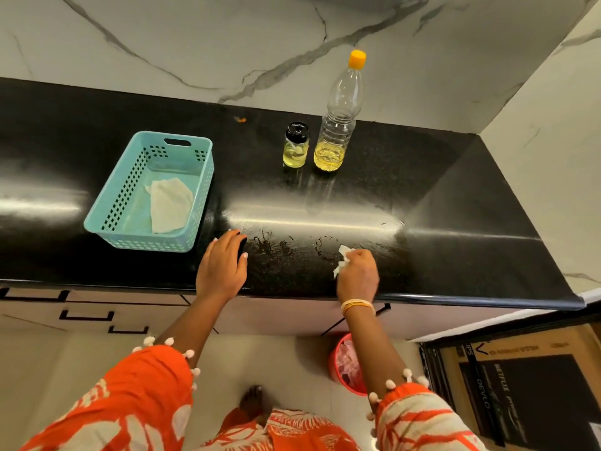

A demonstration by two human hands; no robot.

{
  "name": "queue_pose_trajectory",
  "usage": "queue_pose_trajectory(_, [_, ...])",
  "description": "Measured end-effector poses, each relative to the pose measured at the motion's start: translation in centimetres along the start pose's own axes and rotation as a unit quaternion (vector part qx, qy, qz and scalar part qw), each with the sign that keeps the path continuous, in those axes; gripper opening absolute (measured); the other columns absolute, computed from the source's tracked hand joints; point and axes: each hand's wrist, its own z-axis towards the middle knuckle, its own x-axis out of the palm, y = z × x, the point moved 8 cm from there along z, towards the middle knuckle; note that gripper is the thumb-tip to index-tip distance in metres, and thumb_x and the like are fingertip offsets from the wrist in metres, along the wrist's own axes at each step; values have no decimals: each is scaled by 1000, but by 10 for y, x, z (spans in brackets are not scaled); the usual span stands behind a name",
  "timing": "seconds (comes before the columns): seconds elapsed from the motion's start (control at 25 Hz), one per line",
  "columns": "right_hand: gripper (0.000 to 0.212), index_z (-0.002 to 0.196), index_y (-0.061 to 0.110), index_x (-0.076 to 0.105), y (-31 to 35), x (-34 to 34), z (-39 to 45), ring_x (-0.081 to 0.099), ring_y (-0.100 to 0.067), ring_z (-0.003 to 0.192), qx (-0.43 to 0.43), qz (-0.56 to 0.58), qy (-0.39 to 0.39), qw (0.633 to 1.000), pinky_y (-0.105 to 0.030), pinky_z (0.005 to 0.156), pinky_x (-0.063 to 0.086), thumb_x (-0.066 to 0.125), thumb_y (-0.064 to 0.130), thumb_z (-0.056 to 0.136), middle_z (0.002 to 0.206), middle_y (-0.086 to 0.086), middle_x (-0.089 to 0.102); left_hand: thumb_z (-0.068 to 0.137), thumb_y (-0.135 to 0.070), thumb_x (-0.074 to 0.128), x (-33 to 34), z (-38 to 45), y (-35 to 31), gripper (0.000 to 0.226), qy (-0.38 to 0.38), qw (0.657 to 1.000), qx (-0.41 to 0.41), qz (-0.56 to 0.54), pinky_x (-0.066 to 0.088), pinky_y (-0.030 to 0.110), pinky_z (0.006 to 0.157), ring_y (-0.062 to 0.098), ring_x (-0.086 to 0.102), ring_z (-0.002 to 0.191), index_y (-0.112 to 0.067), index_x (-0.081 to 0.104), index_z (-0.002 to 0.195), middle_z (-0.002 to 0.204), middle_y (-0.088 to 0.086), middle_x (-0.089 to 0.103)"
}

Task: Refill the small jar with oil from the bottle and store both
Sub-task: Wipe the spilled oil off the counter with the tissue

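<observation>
A small glass jar [295,146] with a black lid stands at the back of the black counter [455,203], holding yellow oil. Right beside it stands a tall clear bottle [338,125] with an orange cap, oil filling its lower part. Both are capped and upright. My right hand [357,275] is closed on a crumpled white tissue [342,262] pressed to the counter near the front edge, among wet smears [276,245]. My left hand [224,265] rests flat on the counter with fingers spread, holding nothing, just right of the basket.
A turquoise perforated basket [201,177] sits at the left of the counter with a white tissue [169,205] inside. A marble wall rises behind and at the right. Below the counter are drawers, a red bin [335,362] with tissues and a cardboard box [527,385].
</observation>
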Motion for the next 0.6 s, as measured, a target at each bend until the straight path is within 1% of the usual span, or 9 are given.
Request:
queue_pose_trajectory(0.08, [39, 124, -2, 54, 40, 26, -19, 52, -31, 118, -40, -9, 19, 999, -33, 98, 45, 41, 7, 89, 129, -17, 51, 94, -20, 46, 2, -1, 1, 42, -4, 1000, 0, 6, 28, 43, 116, 24, 43, 135, -9, 52, 135, 143, 8, 50])
queue_pose_trajectory(0.16, [47, 132, -3, 48, 96, 56, -50, 40, -35, 133, -160, -21, 58, 985, -41, 112, 35, 33, 16, 92, 139, -22, 44, 94, -23, 38, 4, 0, 2, 47, -3, 1000, 3, 15, 28, 42, 116, 22, 40, 137, -9, 51, 137, 145, 7, 49])
queue_pose_trajectory(0.24, [44, 130, -2, 53, 135, 75, -75, 44, -33, 133, -270, 2, 86, 959, -41, 115, 30, 37, 9, 90, 137, -21, 50, 93, -24, 34, 6, 1, 4, 50, -1, 1000, 3, 25, 28, 42, 115, 21, 39, 139, -10, 50, 139, 146, 7, 48])
queue_pose_trajectory(0.32, [42, 124, 2, 60, 140, 72, -74, 51, -26, 128, -327, 27, 83, 941, -31, 113, 28, 46, -2, 84, 132, -15, 58, 93, -23, 34, 6, 1, 4, 50, -2, 1000, 6, 30, 28, 41, 115, 20, 39, 139, -10, 50, 139, 146, 6, 48])
queue_pose_trajectory(0.36, [44, 122, 5, 61, 130, 66, -61, 52, -23, 126, -320, 29, 72, 944, -25, 112, 26, 44, -5, 83, 131, -12, 59, 93, -23, 34, 7, 1, 4, 50, -2, 1000, 8, 30, 28, 41, 115, 20, 39, 139, -10, 50, 138, 146, 6, 48])
queue_pose_trajectory(0.4, [48, 121, 7, 63, 114, 60, -43, 52, -22, 126, -282, 28, 65, 957, -22, 111, 25, 42, -8, 81, 132, -9, 59, 92, -22, 35, 7, 1, 3, 50, -3, 1000, 9, 28, 28, 41, 115, 20, 38, 139, -10, 51, 138, 146, 5, 49])
queue_pose_trajectory(0.48, [53, 119, 13, 65, 66, 40, 0, 55, -23, 124, -136, 38, 60, 988, -24, 108, 33, 44, -13, 79, 132, -6, 60, 93, -21, 36, 6, 2, 3, 49, -6, 1000, 7, 20, 28, 40, 116, 19, 39, 139, -10, 51, 138, 146, 4, 49])
queue_pose_trajectory(0.56, [46, 114, 15, 66, 13, 15, 30, 63, -34, 106, 13, 32, 50, 998, -35, 90, 49, 45, -10, 81, 119, -12, 66, 93, -20, 37, 6, 0, 2, 49, -10, 1000, 6, 20, 29, 41, 116, 20, 39, 139, -9, 51, 138, 145, 4, 49])
queue_pose_trajectory(0.6, [41, 111, 14, 65, -3, 4, 37, 64, -37, 96, 56, 24, 35, 998, -38, 78, 50, 45, -9, 83, 111, -16, 68, 93, -20, 37, 5, 0, 1, 49, -10, 1000, 7, 21, 29, 41, 116, 20, 39, 139, -9, 51, 138, 145, 5, 49])
